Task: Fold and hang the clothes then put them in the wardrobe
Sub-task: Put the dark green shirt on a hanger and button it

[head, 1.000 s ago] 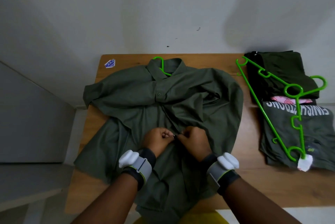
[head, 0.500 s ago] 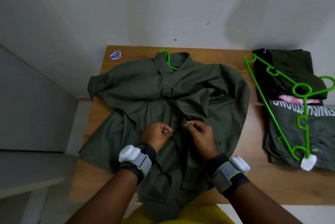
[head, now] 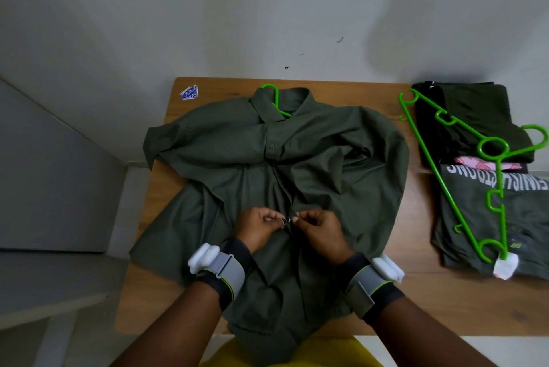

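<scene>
Olive-green shirt point(head: 341, 188) lies spread on the wooden table point(head: 416, 301), front side up, with its collar toward the wall. A green hanger point(head: 274, 96) is inside it, and only the hook shows at the collar. The left hand point(head: 257, 228) and the right hand point(head: 319, 230) are at the middle of the shirt front, almost touching each other. Their fingers are curled, and the thumb and forefinger of each hand pinch the shirt edge at a small button point(head: 286, 220) between them. At the right, a second green hanger point(head: 493, 188) lies on a pile of folded clothes point(head: 528, 218).
</scene>
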`<state>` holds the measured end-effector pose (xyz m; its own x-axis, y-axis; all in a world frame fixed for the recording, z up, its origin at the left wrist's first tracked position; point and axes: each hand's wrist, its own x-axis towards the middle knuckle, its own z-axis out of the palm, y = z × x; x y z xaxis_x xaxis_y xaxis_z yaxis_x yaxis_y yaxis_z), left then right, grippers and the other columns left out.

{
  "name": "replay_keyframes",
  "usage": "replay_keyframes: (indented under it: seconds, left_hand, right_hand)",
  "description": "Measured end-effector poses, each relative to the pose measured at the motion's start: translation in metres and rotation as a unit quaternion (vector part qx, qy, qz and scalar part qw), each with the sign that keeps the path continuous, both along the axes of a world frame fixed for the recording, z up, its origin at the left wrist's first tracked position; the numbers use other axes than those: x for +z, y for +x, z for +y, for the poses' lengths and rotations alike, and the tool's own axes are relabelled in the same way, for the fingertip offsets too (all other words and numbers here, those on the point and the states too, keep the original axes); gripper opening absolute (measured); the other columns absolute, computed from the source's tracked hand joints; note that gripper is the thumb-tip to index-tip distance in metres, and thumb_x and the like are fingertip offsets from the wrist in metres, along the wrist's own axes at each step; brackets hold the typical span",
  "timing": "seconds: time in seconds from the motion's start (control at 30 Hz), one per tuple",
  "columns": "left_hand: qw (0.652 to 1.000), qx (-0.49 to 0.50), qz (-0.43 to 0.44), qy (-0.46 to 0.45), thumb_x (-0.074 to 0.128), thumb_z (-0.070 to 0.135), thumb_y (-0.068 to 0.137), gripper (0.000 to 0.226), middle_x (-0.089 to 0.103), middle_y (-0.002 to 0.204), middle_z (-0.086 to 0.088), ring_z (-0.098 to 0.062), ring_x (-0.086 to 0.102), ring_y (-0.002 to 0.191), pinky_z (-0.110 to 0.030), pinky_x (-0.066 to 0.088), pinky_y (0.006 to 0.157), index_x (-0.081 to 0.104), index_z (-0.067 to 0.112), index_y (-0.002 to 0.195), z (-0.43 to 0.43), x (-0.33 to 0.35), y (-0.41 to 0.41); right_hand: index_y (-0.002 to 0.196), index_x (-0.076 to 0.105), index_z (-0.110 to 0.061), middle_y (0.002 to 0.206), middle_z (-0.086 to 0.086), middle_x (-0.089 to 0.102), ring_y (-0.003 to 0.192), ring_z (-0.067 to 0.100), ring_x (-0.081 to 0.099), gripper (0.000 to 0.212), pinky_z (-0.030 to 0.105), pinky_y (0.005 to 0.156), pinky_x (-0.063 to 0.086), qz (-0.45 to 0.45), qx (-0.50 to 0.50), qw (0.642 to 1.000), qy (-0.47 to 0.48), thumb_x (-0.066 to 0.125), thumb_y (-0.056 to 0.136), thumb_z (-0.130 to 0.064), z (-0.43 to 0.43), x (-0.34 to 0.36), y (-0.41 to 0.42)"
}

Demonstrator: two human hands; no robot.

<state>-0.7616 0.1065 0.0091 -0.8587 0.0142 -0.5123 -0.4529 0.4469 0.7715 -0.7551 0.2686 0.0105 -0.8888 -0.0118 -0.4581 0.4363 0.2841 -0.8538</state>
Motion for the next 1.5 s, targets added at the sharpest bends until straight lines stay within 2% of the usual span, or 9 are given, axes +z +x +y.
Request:
replay_keyframes:
  seconds: [0.17,0.33,0.57,0.67,0.87,1.0,1.1,1.33,1.5]
  left_hand:
    - [0.999,0.025,0.020,-0.004,0.069,0.006,0.085,0.007,0.061,0.066,0.011,0.015,0.053,0.052,-0.003,0.038,0.056,0.074,0.006,0.091,0.002,0.000,0.002]
    - [0.998,-0.003,0.039,-0.045,0.070,0.015,0.085,0.006,0.062,0.068,0.014,0.006,0.057,0.061,-0.009,0.040,0.059,0.073,0.020,0.085,0.004,0.002,0.004]
    - [0.998,0.061,0.031,0.011,0.072,0.019,0.083,0.019,0.065,0.069,0.008,-0.009,0.059,0.066,-0.030,0.051,0.073,0.066,0.033,0.072,0.010,-0.003,0.010]
    - [0.997,0.075,0.020,0.027,0.072,0.015,0.084,0.025,0.065,0.068,0.006,-0.008,0.056,0.059,-0.030,0.047,0.070,0.065,0.036,0.071,0.012,-0.004,0.010]
    - [0.991,0.117,-0.025,0.064,0.064,0.012,0.091,0.007,0.067,0.076,-0.007,0.001,0.052,0.051,-0.023,0.044,0.060,0.071,0.014,0.092,0.018,0.003,0.013]
    - [0.965,0.205,-0.081,0.139,0.057,0.029,0.096,0.025,0.061,0.064,-0.002,-0.007,0.049,0.051,-0.018,0.039,0.048,0.069,0.011,0.083,0.024,0.017,0.013]
    - [0.963,0.203,-0.075,0.163,0.065,0.017,0.091,0.009,0.058,0.054,0.008,-0.003,0.049,0.051,-0.011,0.039,0.046,0.068,0.011,0.085,0.027,0.026,0.015]
    - [0.950,0.225,-0.098,0.194,0.057,0.008,0.095,0.013,0.052,0.067,0.000,-0.006,0.045,0.060,-0.009,0.039,0.047,0.064,0.005,0.106,0.029,0.026,0.013]
    - [0.943,0.234,-0.094,0.218,0.056,0.012,0.096,0.017,0.057,0.068,-0.004,-0.007,0.048,0.058,-0.014,0.043,0.053,0.066,0.000,0.104,0.029,0.024,0.013]
  right_hand:
    - [0.078,0.071,-0.015,0.062,-0.008,0.066,0.055,0.001,0.055,0.016,0.021,0.058,0.044,-0.045,-0.004,0.998,-0.047,0.067,0.088,-0.003,-0.002,0.005,0.000]
    - [0.079,0.070,-0.007,0.060,0.002,0.059,0.048,0.005,0.046,0.015,0.017,0.047,0.036,-0.089,-0.044,0.988,-0.118,0.062,0.091,-0.001,-0.005,0.011,0.000]
    - [0.080,0.068,-0.007,0.059,0.001,0.060,0.054,0.007,0.054,0.015,0.019,0.054,0.050,-0.138,-0.085,0.973,-0.162,0.062,0.089,0.002,-0.003,0.015,-0.002]
    - [0.081,0.067,-0.005,0.059,0.002,0.064,0.054,0.009,0.059,0.018,0.020,0.056,0.052,-0.162,-0.094,0.963,-0.194,0.055,0.094,-0.004,0.001,0.016,-0.001]
    - [0.085,0.069,-0.008,0.062,-0.001,0.067,0.051,0.004,0.058,0.011,0.016,0.054,0.050,-0.118,-0.069,0.976,-0.168,0.070,0.083,0.003,0.000,0.015,0.003]
    - [0.076,0.067,-0.015,0.064,-0.002,0.064,0.058,0.005,0.057,0.018,0.018,0.059,0.048,-0.013,-0.043,0.997,-0.060,0.080,0.075,-0.002,-0.004,0.008,0.003]
    - [0.076,0.067,-0.015,0.067,-0.001,0.064,0.062,0.005,0.057,0.019,0.017,0.062,0.049,0.039,-0.021,0.998,-0.043,0.079,0.076,0.000,-0.004,0.008,0.005]
    - [0.081,0.069,-0.015,0.070,0.000,0.067,0.063,0.004,0.061,0.018,0.016,0.064,0.050,-0.009,-0.047,0.994,-0.103,0.077,0.077,0.001,0.002,0.005,0.003]
    - [0.083,0.066,-0.012,0.066,-0.002,0.065,0.055,-0.001,0.058,0.016,0.015,0.058,0.048,-0.037,-0.060,0.989,-0.127,0.065,0.087,0.004,0.002,0.007,0.002]
